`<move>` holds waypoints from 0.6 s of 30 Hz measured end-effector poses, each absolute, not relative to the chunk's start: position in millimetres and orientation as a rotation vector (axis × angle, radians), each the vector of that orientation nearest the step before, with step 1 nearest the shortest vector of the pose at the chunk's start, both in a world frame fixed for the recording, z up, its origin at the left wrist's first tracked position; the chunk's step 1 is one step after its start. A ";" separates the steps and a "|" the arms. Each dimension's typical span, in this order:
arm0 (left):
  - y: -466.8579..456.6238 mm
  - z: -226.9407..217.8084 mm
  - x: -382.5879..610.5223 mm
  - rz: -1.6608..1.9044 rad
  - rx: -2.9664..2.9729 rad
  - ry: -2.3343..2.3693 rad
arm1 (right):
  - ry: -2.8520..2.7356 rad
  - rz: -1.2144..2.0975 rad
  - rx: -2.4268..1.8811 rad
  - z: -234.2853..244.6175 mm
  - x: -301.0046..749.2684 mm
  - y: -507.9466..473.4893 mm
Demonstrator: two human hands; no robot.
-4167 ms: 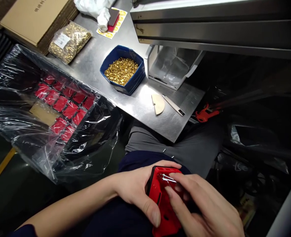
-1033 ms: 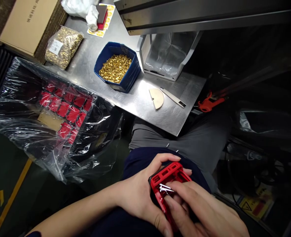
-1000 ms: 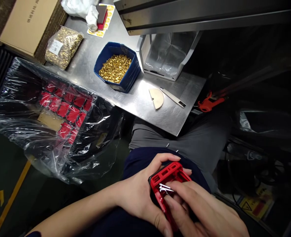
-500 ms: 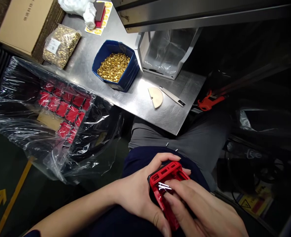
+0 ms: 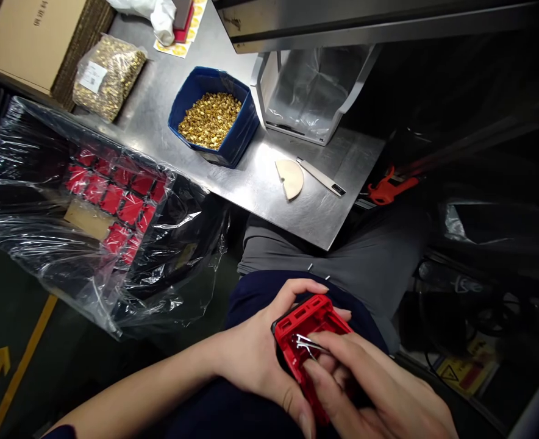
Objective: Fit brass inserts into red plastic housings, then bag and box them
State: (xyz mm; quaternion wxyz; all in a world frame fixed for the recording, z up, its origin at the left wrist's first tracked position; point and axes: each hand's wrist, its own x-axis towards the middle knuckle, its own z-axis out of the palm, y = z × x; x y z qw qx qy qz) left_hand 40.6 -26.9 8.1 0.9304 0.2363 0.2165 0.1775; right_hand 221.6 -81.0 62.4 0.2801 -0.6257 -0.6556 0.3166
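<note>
— Doing what with the left fingers [image 5: 293,397]?
— Spread wide around a red case [image 5: 300,314], gripping it by its outer sides, close above a navy shirt [image 5: 258,289].
— And with the right fingers [image 5: 340,347]?
— Curled almost together inside the open case, holding thin metal pins [image 5: 304,343] between the tips and hiding much of its inside.
— Facing what, beyond the fingers?
— Facing the corner of a desk [image 5: 315,216] first, then a pale half-disc [image 5: 291,180] just beside a slim white tool [image 5: 323,177]. Ahead and left, look for a blue bin [image 5: 239,145] of gold pieces [image 5: 210,121], close by a grey tray [image 5: 257,91] partly hidden by a steel frame [image 5: 319,27]. Farther left, find a filled clear bag [image 5: 114,76] beside a cardboard box [image 5: 32,42].
— Blocked anywhere?
— Left of the fingers, see red parts [image 5: 113,198] covered by loose clear plastic [image 5: 96,271].
— And to the right?
— Ahead and right, notice an orange tool [image 5: 388,189] near the desk edge; below it, too dark to name much.
</note>
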 end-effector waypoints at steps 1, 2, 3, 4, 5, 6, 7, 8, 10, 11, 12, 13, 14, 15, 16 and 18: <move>-27.1 8.0 40.6 0.375 0.487 0.439 | -1.747 0.838 -1.682 62.9 220.4 -79.9; -27.2 8.2 40.5 0.382 0.487 0.438 | -1.738 0.836 -1.686 63.4 219.3 -78.8; -27.3 8.6 40.3 0.386 0.486 0.441 | -1.734 0.839 -1.687 63.6 218.2 -77.8; -27.4 9.2 40.0 0.384 0.484 0.448 | -1.736 0.844 -1.685 63.8 217.4 -77.1; -27.5 9.9 39.6 0.380 0.480 0.456 | -1.740 0.852 -1.683 63.7 216.8 -76.9; -27.7 10.6 39.2 0.375 0.469 0.467 | -1.746 0.859 -1.678 63.5 216.3 -77.1; -27.9 11.3 38.9 0.366 0.454 0.478 | -1.753 0.865 -1.672 63.2 216.0 -77.7; -28.1 11.9 38.6 0.357 0.437 0.489 | -1.756 0.866 -1.666 62.8 215.8 -78.6; -28.5 12.5 38.4 0.355 0.406 0.508 | -1.751 0.872 -1.653 62.1 215.5 -80.7; -28.6 12.5 38.4 0.356 0.401 0.511 | -1.748 0.880 -1.648 61.6 215.4 -81.7; -28.6 12.4 38.5 0.356 0.407 0.509 | -1.745 0.889 -1.643 61.2 215.3 -82.6; -28.5 12.2 38.7 0.361 0.422 0.506 | -1.740 0.898 -1.638 60.7 215.1 -83.2; -28.3 11.9 38.9 0.369 0.441 0.502 | -1.738 0.905 -1.628 60.2 215.0 -83.7; -28.1 11.7 39.1 0.376 0.460 0.498 | -1.736 0.912 -1.617 59.7 214.8 -84.0; -28.1 11.5 39.2 0.383 0.477 0.496 | -1.733 0.920 -1.607 59.3 214.7 -84.2; -28.4 11.3 39.4 0.399 0.490 0.498 | -1.716 0.941 -1.589 58.5 214.1 -84.0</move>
